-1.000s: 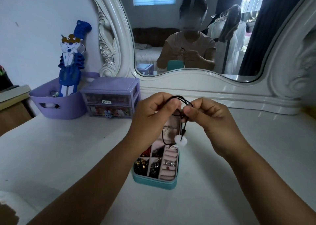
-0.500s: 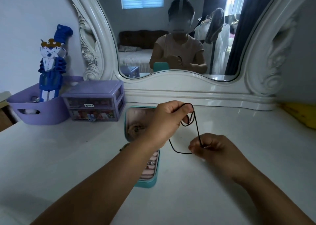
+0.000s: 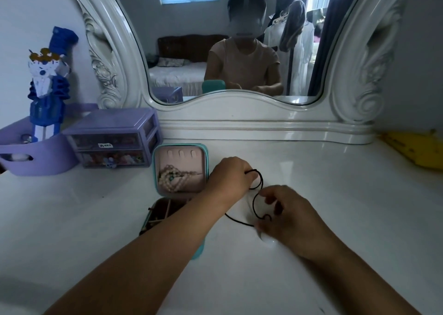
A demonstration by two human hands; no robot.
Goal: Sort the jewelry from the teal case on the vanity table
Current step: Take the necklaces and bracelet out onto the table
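The teal case point(image 3: 157, 168) stands open on the white vanity table point(image 3: 335, 195), its pink lid upright with a beaded necklace point(image 3: 173, 178) in the lid pocket. My left forearm covers most of the tray. A black cord necklace point(image 3: 254, 204) with a white round pendant point(image 3: 268, 241) lies on the table to the right of the case. My left hand point(image 3: 230, 178) pinches the cord's upper loop. My right hand point(image 3: 290, 216) rests low over the cord's lower end, fingers curled on it, with the pendant at its fingertips.
A purple drawer box point(image 3: 115, 138) and a purple basket point(image 3: 36, 151) with a blue and white figure point(image 3: 48, 82) stand at the back left. The ornate white mirror point(image 3: 235, 51) runs along the back. A yellow object point(image 3: 414, 144) lies at the far right.
Both hands came down from above the case to the table on its right, laying the cord necklace and its pendant onto the surface. The case's lid is now uncovered.
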